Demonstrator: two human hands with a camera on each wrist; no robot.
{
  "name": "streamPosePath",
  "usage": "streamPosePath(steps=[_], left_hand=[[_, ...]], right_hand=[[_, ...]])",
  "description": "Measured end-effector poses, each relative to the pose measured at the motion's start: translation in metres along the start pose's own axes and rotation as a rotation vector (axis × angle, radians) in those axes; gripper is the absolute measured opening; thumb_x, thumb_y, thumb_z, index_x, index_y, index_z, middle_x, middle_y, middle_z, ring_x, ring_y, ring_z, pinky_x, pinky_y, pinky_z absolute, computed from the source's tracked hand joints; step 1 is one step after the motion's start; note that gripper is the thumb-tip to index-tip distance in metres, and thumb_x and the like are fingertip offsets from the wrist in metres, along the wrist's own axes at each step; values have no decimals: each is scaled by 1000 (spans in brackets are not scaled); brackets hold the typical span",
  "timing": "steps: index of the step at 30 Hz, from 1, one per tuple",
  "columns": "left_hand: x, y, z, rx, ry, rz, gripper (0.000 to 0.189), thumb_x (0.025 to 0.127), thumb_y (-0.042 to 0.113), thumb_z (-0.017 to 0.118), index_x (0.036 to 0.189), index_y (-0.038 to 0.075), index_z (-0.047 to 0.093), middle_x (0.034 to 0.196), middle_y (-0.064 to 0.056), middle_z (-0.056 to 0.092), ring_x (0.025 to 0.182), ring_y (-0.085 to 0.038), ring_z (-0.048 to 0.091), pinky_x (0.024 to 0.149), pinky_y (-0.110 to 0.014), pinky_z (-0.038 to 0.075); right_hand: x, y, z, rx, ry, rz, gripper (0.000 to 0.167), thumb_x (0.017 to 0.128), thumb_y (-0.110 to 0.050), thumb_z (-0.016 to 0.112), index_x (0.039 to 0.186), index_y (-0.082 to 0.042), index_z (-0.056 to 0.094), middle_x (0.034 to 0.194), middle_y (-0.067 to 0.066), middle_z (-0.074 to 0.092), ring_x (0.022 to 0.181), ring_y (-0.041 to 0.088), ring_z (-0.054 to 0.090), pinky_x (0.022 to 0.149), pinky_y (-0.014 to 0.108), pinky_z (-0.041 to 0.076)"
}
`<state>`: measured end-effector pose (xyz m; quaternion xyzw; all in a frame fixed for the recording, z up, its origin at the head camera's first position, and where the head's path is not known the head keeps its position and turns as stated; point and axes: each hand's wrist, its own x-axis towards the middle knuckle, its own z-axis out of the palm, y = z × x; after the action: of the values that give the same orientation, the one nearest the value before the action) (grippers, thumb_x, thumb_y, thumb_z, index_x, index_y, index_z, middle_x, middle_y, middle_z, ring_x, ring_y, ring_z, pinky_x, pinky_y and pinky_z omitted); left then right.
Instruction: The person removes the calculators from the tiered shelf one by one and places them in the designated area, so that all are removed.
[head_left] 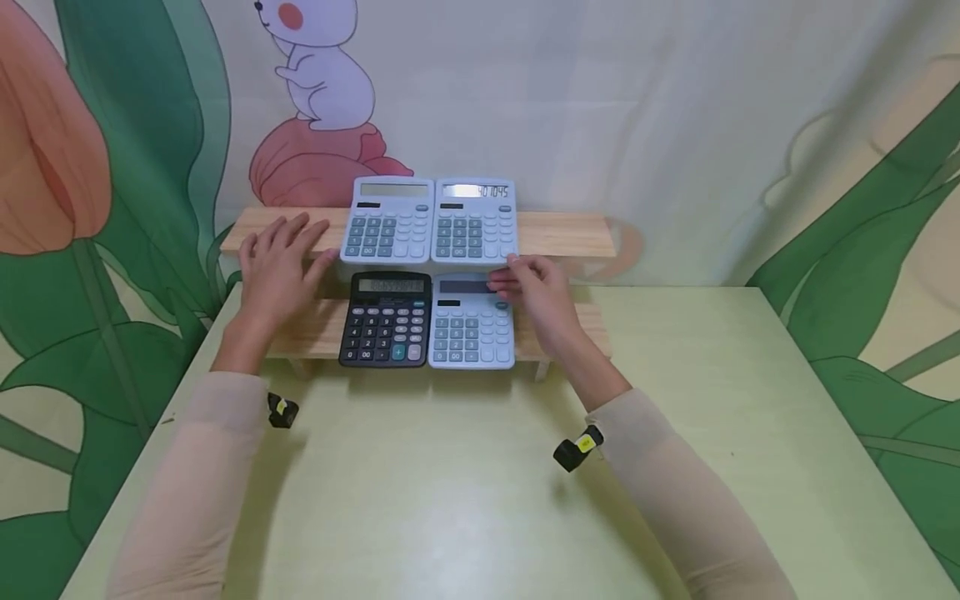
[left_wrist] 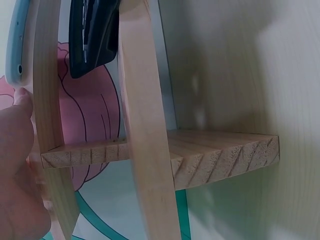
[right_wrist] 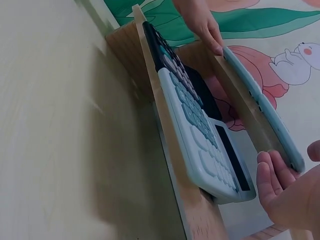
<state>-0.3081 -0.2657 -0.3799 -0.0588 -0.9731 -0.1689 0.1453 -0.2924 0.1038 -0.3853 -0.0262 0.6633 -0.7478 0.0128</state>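
Two light-blue calculators stand side by side on the upper wooden shelf: the upper left calculator point(head_left: 387, 218) and the upper right calculator point(head_left: 475, 220), whose display shows digits. My left hand point(head_left: 279, 262) lies over the upper shelf's left part with spread fingers, thumb tip at the upper left calculator's lower left corner. At the upper right calculator's lower right corner is my right hand point(head_left: 542, 302); its fingers reach below the front edge, and the thumb point(right_wrist: 314, 151) shows apart from them. Below, a black calculator point(head_left: 386, 319) sits beside another light-blue calculator point(head_left: 472, 322).
The two-tier wooden stand has an upper shelf point(head_left: 562, 233) and a lower shelf point(head_left: 592, 329). It stands on a pale green table point(head_left: 450, 492) against a printed curtain point(head_left: 600, 100). Small black cameras are worn at both wrists.
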Motion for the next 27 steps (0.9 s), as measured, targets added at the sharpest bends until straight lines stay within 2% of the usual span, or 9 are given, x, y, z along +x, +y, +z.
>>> streamPosePath(steps=[5, 15, 23, 27], left_hand=[[1, 2, 0, -4, 7, 1, 64, 113, 53, 40, 167, 20, 35, 175, -12, 21, 162, -38, 6, 127, -60, -9], [1, 1, -1, -9, 19, -12, 62, 113, 50, 43, 166, 19, 37, 175, -13, 23, 162, -37, 7, 128, -59, -8], [2, 3, -1, -11, 7, -12, 63, 113, 51, 42, 167, 19, 36, 175, -13, 22, 162, -38, 6, 127, -59, -9], [1, 2, 0, -5, -3, -17, 63, 113, 51, 41, 168, 20, 34, 176, -13, 20, 163, -38, 5, 127, -60, -10]], right_hand=[[3, 0, -2, 27, 13, 20, 28, 111, -23, 59, 125, 1, 62, 112, 21, 75, 98, 26, 77, 103, 48, 57], [3, 2, -5, 33, -24, -26, 25, 111, -19, 60, 123, 2, 64, 109, 21, 76, 94, 25, 77, 102, 47, 58], [-6, 5, -12, 18, -29, -42, 22, 111, -17, 59, 119, 3, 63, 107, 20, 77, 95, 27, 77, 98, 40, 60], [-14, 7, -15, 26, -43, -43, 22, 111, -18, 59, 118, 3, 61, 107, 20, 76, 95, 27, 76, 101, 45, 58]])
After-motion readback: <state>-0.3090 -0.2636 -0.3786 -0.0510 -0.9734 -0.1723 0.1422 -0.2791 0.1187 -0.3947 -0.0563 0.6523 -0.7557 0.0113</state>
